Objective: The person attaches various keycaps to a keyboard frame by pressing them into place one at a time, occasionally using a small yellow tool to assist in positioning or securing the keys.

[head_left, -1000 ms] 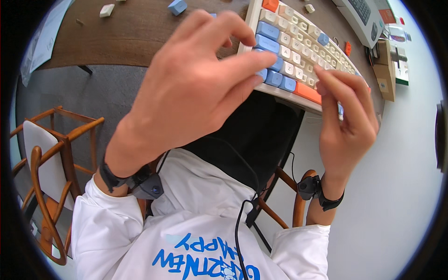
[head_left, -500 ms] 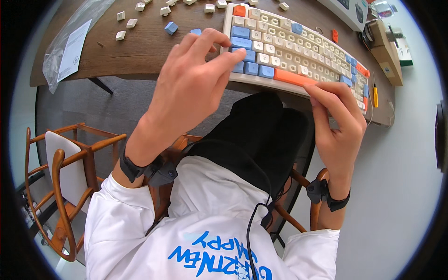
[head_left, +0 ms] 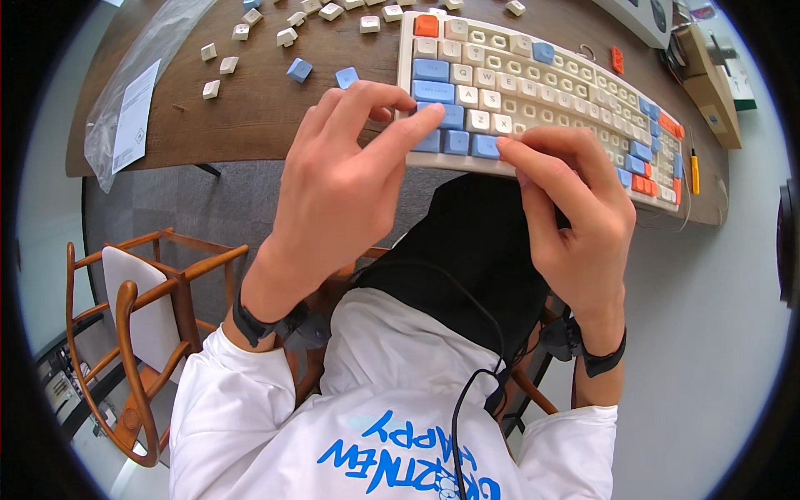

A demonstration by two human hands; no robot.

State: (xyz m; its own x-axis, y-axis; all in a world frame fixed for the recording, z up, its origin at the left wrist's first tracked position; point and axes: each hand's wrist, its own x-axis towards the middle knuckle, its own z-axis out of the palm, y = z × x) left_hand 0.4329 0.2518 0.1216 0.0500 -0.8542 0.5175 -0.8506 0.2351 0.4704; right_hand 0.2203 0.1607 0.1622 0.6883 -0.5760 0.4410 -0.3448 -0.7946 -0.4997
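The left hand (head_left: 340,182) overlaps the left edge of the keyboard (head_left: 546,93).

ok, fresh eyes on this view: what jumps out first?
Probably the cream, blue and orange keyboard, upper right of centre, many key positions uncapped. Then the left hand at its left end and the right hand at its near edge. Loose keycaps lie scattered on the table, mostly to its left.

Two hands (head_left: 343,177) (head_left: 586,212), one keyboard (head_left: 542,92), two wristbands (head_left: 249,322) (head_left: 606,361)
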